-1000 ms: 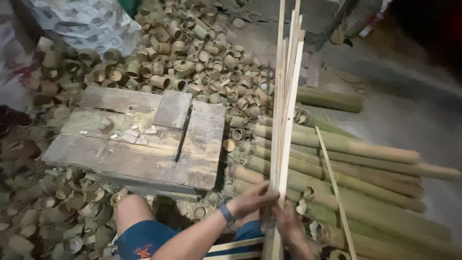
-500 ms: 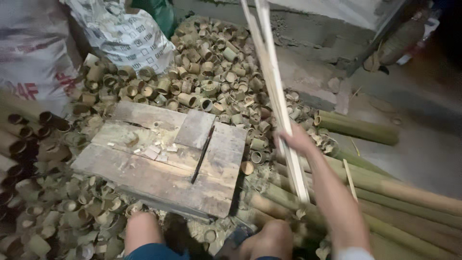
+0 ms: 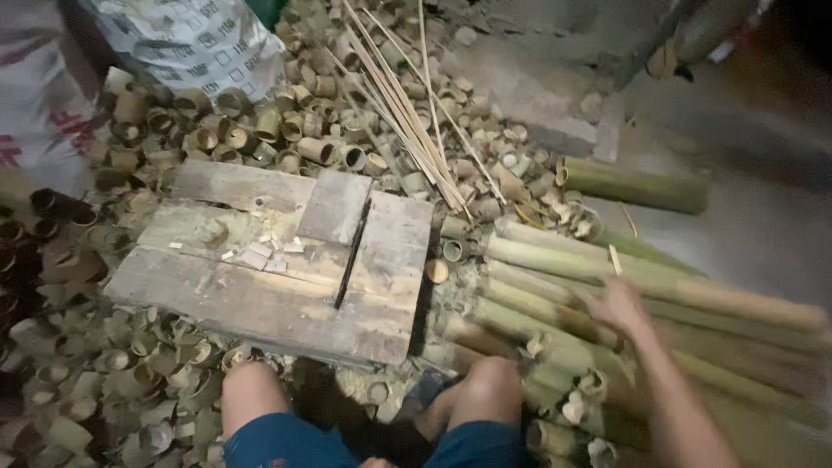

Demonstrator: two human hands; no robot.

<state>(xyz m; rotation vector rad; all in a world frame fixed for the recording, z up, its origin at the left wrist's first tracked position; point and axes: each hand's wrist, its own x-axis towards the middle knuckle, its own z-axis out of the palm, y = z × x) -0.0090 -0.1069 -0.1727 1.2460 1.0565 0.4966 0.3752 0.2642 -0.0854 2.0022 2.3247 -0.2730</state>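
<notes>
My right hand [image 3: 620,305] reaches out to the right, blurred, fingers spread over a stack of long green bamboo poles [image 3: 555,286] lying side by side; it grips nothing. A bundle of thin bamboo strips [image 3: 407,113] lies loose across the heap of short cut bamboo rings [image 3: 303,130], well beyond the hand. My left hand is hidden low behind my knees [image 3: 485,390]. A worn wooden chopping platform [image 3: 260,286] sits in front of my knees, with small chips on it.
Cut bamboo rings cover the ground around the platform on the left and at the back. A printed woven sack [image 3: 191,43] stands at the back left. A short thick green bamboo piece [image 3: 637,186] lies on the grey floor at the right.
The thin strips that my right hand held upright now lie on the ring heap. The right hand has dropped down onto the bamboo poles. The view has shifted slightly to the right.
</notes>
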